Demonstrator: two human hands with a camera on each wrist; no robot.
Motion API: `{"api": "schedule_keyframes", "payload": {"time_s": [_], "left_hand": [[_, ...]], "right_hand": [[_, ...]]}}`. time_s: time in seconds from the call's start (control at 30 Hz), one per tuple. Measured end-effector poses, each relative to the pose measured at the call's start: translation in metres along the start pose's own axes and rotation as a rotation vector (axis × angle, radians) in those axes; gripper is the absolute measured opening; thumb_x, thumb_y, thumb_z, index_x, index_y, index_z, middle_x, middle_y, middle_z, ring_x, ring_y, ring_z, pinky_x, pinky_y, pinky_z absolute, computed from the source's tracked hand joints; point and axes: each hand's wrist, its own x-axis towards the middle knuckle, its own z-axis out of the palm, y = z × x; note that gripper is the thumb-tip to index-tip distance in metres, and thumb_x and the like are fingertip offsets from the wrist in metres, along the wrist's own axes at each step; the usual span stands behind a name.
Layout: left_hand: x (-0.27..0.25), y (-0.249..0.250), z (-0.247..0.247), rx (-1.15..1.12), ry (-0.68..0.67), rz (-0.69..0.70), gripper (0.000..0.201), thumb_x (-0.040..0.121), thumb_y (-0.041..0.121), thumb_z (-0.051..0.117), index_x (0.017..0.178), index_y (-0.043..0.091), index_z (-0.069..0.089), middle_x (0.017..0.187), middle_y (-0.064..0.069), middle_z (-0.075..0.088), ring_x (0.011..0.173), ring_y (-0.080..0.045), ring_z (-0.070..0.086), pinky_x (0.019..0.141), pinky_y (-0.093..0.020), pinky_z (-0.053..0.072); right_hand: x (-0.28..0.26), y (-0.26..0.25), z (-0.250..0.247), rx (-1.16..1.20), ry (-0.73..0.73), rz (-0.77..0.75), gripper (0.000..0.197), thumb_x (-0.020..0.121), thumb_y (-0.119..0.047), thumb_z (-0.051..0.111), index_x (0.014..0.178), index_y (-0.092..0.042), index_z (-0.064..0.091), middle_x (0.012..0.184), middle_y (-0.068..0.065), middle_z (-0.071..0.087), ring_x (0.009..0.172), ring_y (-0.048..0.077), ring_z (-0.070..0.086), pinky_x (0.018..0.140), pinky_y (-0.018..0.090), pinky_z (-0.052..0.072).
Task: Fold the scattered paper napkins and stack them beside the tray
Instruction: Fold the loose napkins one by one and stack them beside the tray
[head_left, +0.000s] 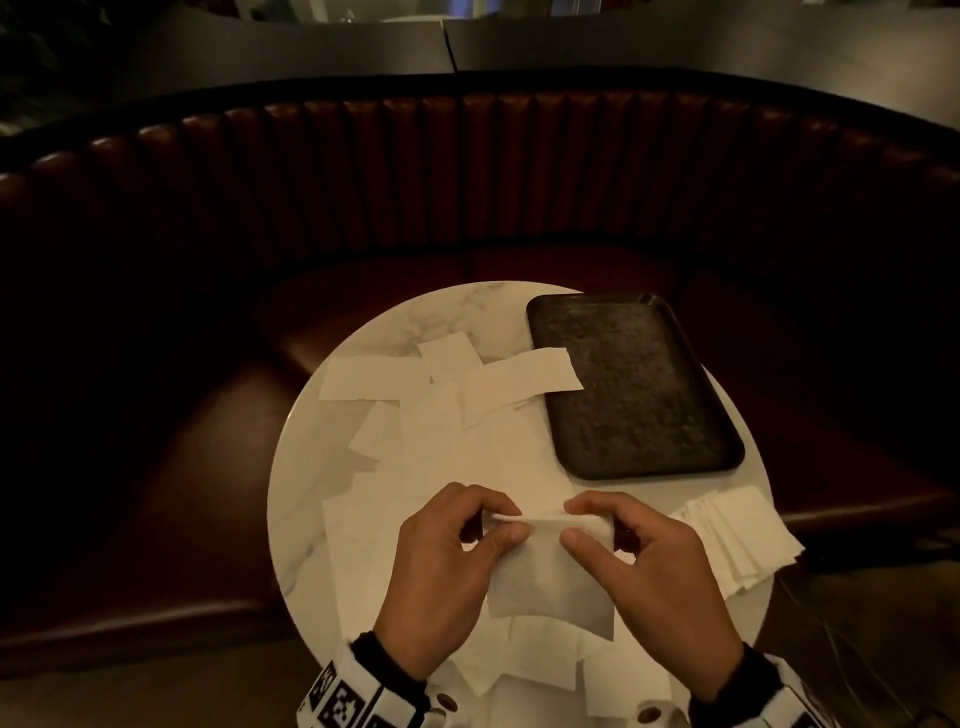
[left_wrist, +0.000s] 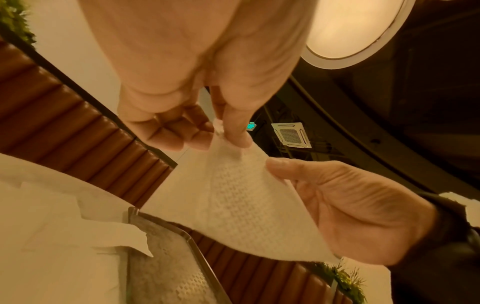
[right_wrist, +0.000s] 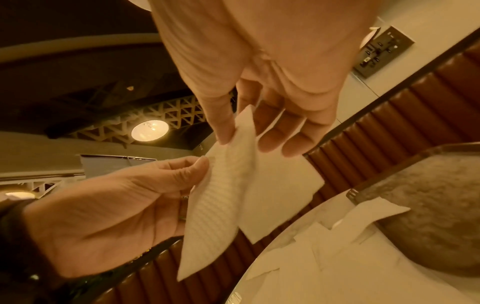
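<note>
Thumb and forefinger of the left hand (head_left: 447, 566) and right hand (head_left: 649, 566) each close a tight grip on the top fold of one napkin (head_left: 550, 582), lifted above the bench (head_left: 311, 441), likely to square its halves. It is white, thin, dimpled; loose napkins (head_left: 436, 415) lie beneath, the folded stack (head_left: 737, 540) near the tray (head_left: 727, 457).

We see the desk (head_left: 332, 415) near edge cut off; loose napkins (head_left: 519, 670) partly hidden beneath our hands (head_left: 441, 571).

No readable text, label, brand, number or sign shows in any view.
</note>
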Motion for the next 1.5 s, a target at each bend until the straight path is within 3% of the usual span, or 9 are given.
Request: {"api": "schedule_keyframes", "payload": {"time_s": [0.2, 0.37, 0.53, 0.7, 0.9, 1.03, 1.13, 1.3, 1.5], "left_hand": [[0.0, 0.008, -0.01, 0.083, -0.047, 0.088, 0.009, 0.084, 0.021, 0.074, 0.083, 0.029, 0.07, 0.083, 0.012, 0.062, 0.084, -0.009, 0.06, 0.074, -0.007, 0.038], [0.001, 0.004, -0.015, 0.124, -0.065, 0.05, 0.008, 0.09, 0.028, 0.067, 0.084, 0.031, 0.07, 0.104, 0.016, 0.057, 0.106, -0.004, 0.056, 0.087, -0.009, 0.039], [-0.003, 0.0, -0.013, -0.094, -0.091, -0.05, 0.012, 0.088, 0.03, 0.063, 0.082, 0.023, 0.071, 0.085, 0.007, 0.073, 0.082, -0.01, 0.068, 0.074, -0.029, 0.055], [-0.002, -0.006, 0.01, -0.148, -0.102, -0.128, 0.016, 0.091, 0.012, 0.064, 0.078, 0.017, 0.072, 0.081, 0.002, 0.073, 0.077, -0.012, 0.067, 0.07, -0.029, 0.053], [0.006, -0.006, 0.058, -0.111, -0.154, -0.142, 0.015, 0.089, 0.01, 0.066, 0.078, 0.017, 0.071, 0.077, 0.005, 0.071, 0.077, -0.014, 0.066, 0.07, -0.035, 0.053], [0.006, -0.012, 0.085, -0.127, -0.25, -0.27, 0.008, 0.091, 0.014, 0.065, 0.09, 0.021, 0.068, 0.082, 0.003, 0.07, 0.068, -0.014, 0.071, 0.065, -0.035, 0.057], [0.009, -0.034, 0.086, 0.005, -0.288, -0.298, 0.003, 0.092, 0.024, 0.064, 0.09, 0.024, 0.067, 0.084, 0.006, 0.069, 0.068, -0.009, 0.07, 0.065, -0.02, 0.052], [0.047, -0.089, 0.074, 0.285, -0.255, -0.366, 0.009, 0.094, 0.029, 0.061, 0.087, 0.024, 0.064, 0.09, 0.01, 0.068, 0.077, -0.004, 0.063, 0.07, -0.016, 0.045], [0.127, -0.164, 0.047, 0.591, -0.056, -0.608, 0.034, 0.095, 0.036, 0.057, 0.116, 0.009, 0.06, 0.119, -0.014, 0.056, 0.108, -0.028, 0.057, 0.091, -0.03, 0.043]], "right_hand": [[0.003, -0.014, 0.004, -0.285, -0.074, -0.185, 0.029, 0.072, -0.061, 0.064, 0.096, -0.044, 0.063, 0.117, -0.023, 0.043, 0.117, -0.003, 0.037, 0.092, 0.017, 0.034], [0.016, -0.02, 0.012, -0.094, -0.156, -0.199, 0.011, 0.083, -0.037, 0.071, 0.083, -0.027, 0.075, 0.078, -0.018, 0.072, 0.079, 0.002, 0.066, 0.072, 0.021, 0.051], [0.009, -0.003, -0.004, 0.131, -0.123, -0.004, 0.01, 0.08, -0.017, 0.074, 0.079, -0.026, 0.077, 0.077, -0.014, 0.075, 0.075, 0.002, 0.069, 0.072, 0.016, 0.054], [-0.002, 0.02, -0.017, 0.455, -0.013, 0.229, 0.013, 0.082, -0.002, 0.069, 0.082, -0.011, 0.078, 0.08, 0.008, 0.076, 0.072, 0.016, 0.069, 0.067, 0.026, 0.056], [-0.002, 0.057, -0.031, 0.636, -0.127, 0.475, 0.026, 0.083, -0.002, 0.069, 0.107, -0.011, 0.064, 0.066, 0.006, 0.061, 0.066, 0.016, 0.059, 0.066, 0.034, 0.05], [0.022, 0.114, -0.075, 0.557, -0.105, 0.566, 0.023, 0.081, -0.002, 0.07, 0.103, -0.005, 0.065, 0.085, 0.019, 0.069, 0.078, 0.028, 0.061, 0.073, 0.04, 0.047], [0.054, 0.168, -0.12, 0.338, 0.022, 0.583, 0.05, 0.059, -0.034, 0.089, 0.098, -0.012, 0.067, 0.087, 0.021, 0.07, 0.079, 0.028, 0.064, 0.071, 0.039, 0.05], [0.1, 0.249, -0.145, -0.349, -0.03, 0.57, 0.02, 0.082, -0.005, 0.07, 0.087, -0.021, 0.059, 0.106, 0.021, 0.066, 0.097, 0.035, 0.059, 0.087, 0.037, 0.043], [0.099, 0.291, -0.115, -0.53, 0.039, 0.602, 0.032, 0.082, -0.004, 0.067, 0.113, -0.009, 0.059, 0.122, 0.026, 0.05, 0.109, 0.047, 0.052, 0.101, 0.054, 0.041]]}}
